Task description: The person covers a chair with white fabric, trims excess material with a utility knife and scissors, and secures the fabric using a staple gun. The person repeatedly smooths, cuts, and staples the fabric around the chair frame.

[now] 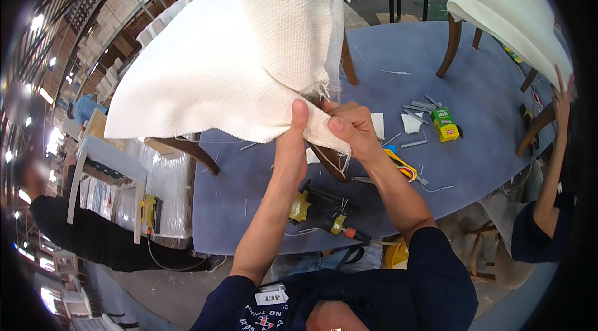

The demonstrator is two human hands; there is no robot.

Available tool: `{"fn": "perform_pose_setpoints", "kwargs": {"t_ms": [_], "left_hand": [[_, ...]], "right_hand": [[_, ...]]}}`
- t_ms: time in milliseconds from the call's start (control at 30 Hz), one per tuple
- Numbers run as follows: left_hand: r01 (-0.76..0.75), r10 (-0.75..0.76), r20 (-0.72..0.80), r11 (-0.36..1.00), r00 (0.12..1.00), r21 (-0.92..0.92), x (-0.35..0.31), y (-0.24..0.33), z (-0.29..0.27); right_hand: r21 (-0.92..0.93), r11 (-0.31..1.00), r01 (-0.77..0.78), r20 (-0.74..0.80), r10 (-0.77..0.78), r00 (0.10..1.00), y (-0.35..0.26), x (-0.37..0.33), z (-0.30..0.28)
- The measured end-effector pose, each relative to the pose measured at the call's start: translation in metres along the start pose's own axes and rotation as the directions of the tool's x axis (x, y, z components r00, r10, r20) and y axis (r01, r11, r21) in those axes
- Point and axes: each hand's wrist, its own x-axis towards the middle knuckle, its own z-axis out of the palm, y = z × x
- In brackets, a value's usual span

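White woven fabric (pixel 193 88) with frayed edges drapes over a chair with dark wooden legs (pixel 193 153), which stands on a blue-grey covered table (pixel 398 50). My left hand (pixel 295 124) is closed on the fabric at the near corner, thumb pointing up. Right beside it, my right hand (pixel 352 126) pinches a folded flap of the same fabric, its frayed end hanging below the fingers. A dark gap shows between the folds just above my hands. Below the flap, a chair leg (pixel 330 163) meets the table. The fingers behind the fabric are hidden.
Near me lie a black staple gun (pixel 321 212) with yellow tape and yellow-handled scissors (pixel 403 167). Staple strips (pixel 418 106) and a green-yellow box (pixel 445 124) sit to the right. Another person's hand (pixel 562 91) touches a white chair (pixel 511 7); a person in black (pixel 87 231) works at left.
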Motion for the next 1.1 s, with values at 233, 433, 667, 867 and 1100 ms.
{"fn": "perform_pose_setpoints", "kwargs": {"t_ms": [233,433,667,867,1100], "left_hand": [[0.110,-0.108,0.135,0.994,0.985,-0.008,0.020,0.003,-0.027],[0.120,-0.127,0.162,0.991,0.979,0.052,0.025,0.008,-0.021],[0.092,-0.094,0.181,0.996,0.979,0.022,0.034,0.000,-0.018],[0.080,-0.093,0.293,0.995,0.951,0.055,0.037,0.003,-0.005],[0.147,-0.142,0.351,0.989,0.926,0.012,0.021,0.014,0.001]], "right_hand": [[0.022,0.998,0.052,-0.042,-0.051,0.998,0.008,-0.002,-0.002],[-0.008,1.000,-0.001,-0.139,0.000,0.990,0.004,-0.010,0.005],[0.234,0.940,-0.250,-0.535,0.339,0.774,0.017,-0.076,0.035],[-0.936,0.205,-0.286,-0.101,0.620,0.778,0.046,-0.222,0.126],[-0.840,0.317,-0.440,-0.187,0.592,0.784,0.016,-0.183,0.119]]}}
